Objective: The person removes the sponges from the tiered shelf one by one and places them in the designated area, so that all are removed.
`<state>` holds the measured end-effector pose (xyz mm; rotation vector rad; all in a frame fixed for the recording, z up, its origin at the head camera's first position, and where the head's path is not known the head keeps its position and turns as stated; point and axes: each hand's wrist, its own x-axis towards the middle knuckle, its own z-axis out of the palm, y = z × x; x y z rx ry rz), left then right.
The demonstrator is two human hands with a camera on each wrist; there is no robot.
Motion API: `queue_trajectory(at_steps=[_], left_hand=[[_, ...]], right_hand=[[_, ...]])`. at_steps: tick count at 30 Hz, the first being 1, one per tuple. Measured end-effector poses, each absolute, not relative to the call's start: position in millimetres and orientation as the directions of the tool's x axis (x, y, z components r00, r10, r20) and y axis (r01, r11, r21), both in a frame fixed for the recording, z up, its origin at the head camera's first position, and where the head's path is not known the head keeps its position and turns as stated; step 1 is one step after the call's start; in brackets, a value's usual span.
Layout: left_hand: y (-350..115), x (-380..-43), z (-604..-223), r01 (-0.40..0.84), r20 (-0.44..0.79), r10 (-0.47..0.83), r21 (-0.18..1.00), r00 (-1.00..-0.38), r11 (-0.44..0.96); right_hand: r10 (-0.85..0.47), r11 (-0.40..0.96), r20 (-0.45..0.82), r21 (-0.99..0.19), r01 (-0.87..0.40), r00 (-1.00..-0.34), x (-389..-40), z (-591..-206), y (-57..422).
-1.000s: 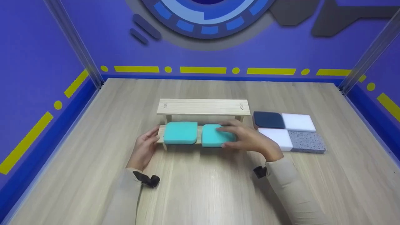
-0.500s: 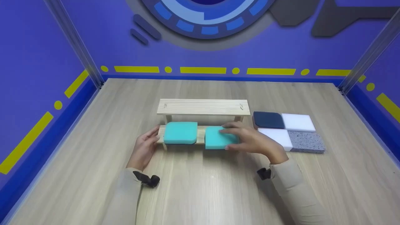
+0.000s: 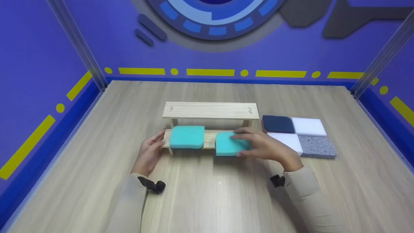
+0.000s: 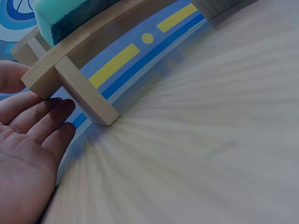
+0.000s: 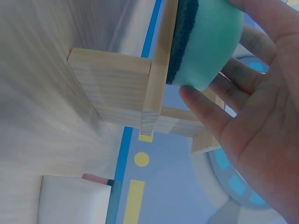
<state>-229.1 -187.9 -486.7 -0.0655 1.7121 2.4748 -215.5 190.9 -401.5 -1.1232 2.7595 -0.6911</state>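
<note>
A two-tier wooden rack point(image 3: 210, 110) stands on the table, its lower board point(image 3: 209, 139) in front. One turquoise sponge point(image 3: 187, 137) lies on the left part of that board. A second turquoise sponge point(image 3: 224, 146) is on the right part, its front edge reaching past the board; the right wrist view shows its dark scouring layer point(image 5: 182, 39) against the wood. My right hand point(image 3: 263, 145) grips this sponge, thumb at the front edge and fingers over the top and back. My left hand point(image 3: 150, 152) holds the lower board's left end, with fingers point(image 4: 42, 114) below it.
Right of the rack, several pads lie together on the table point(image 3: 200, 207): a dark one point(image 3: 278, 124), a white one point(image 3: 309, 126), another white one point(image 3: 288, 142) and a speckled grey one point(image 3: 317, 147). Blue panels point(image 3: 207, 58) wall the table at the back and sides.
The right sponge has slid rightward and slightly toward me under my right hand, widening the space between the two sponges. My left hand stays at the rack's left end.
</note>
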Motion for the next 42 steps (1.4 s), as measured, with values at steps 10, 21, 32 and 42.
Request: queue_trajectory(at_steps=[10, 21, 32, 42], left_hand=[[-187.9, -229.0, -487.5, -0.127, -0.102, 0.087, 0.922, -0.991, -0.367], [-188.3, -229.4, -487.2, -0.12, -0.097, 0.084, 0.927, -0.992, -0.355], [-188.0, -228.9, -486.9, -0.127, -0.104, 0.084, 0.927, -0.991, -0.353], [-188.7, -229.4, -487.9, -0.126, -0.103, 0.086, 0.933, -0.991, -0.337]], right_hand=[[-0.684, 0.618, 0.129, -0.42, -0.664, -0.718, -213.0, -403.2, 200.4], [-0.684, 0.596, 0.178, -0.424, -0.682, -0.708, -209.1, -405.4, 211.1], [-0.676, 0.603, 0.175, -0.427, -0.674, -0.716, -205.3, -406.0, 220.2], [-0.677, 0.601, 0.176, -0.428, -0.675, -0.715, -202.6, -406.0, 226.7]])
